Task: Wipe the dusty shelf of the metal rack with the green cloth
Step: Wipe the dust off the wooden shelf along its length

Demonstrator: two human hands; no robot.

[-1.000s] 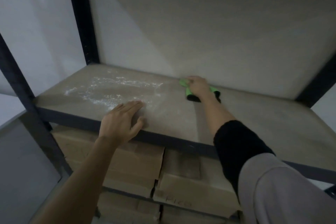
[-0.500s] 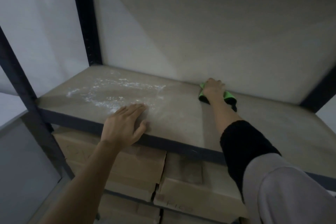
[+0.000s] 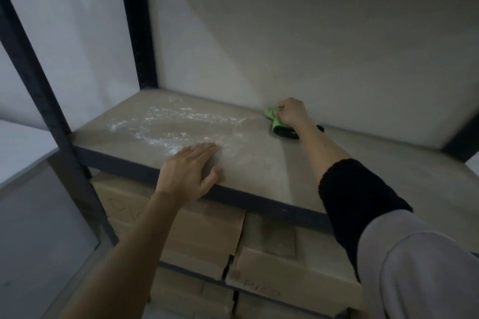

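At the back edge of the shelf (image 3: 259,163), our right hand (image 3: 293,112) closes around the green cloth (image 3: 274,118), pressing it down near the wall. Our left hand (image 3: 189,171) lies flat, fingers together, beside white dust (image 3: 168,124). Cardboard boxes (image 3: 212,235) sit below.

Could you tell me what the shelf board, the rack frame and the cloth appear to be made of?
Shelf board: probably pressed wood fibre, matte beige, no grain visible, streaked with white dust. Rack frame: seemingly metal with a dark matte coating, in thin straight uprights. Green cloth: soft fabric, bunched under the right hand; its weave is too blurred to tell.
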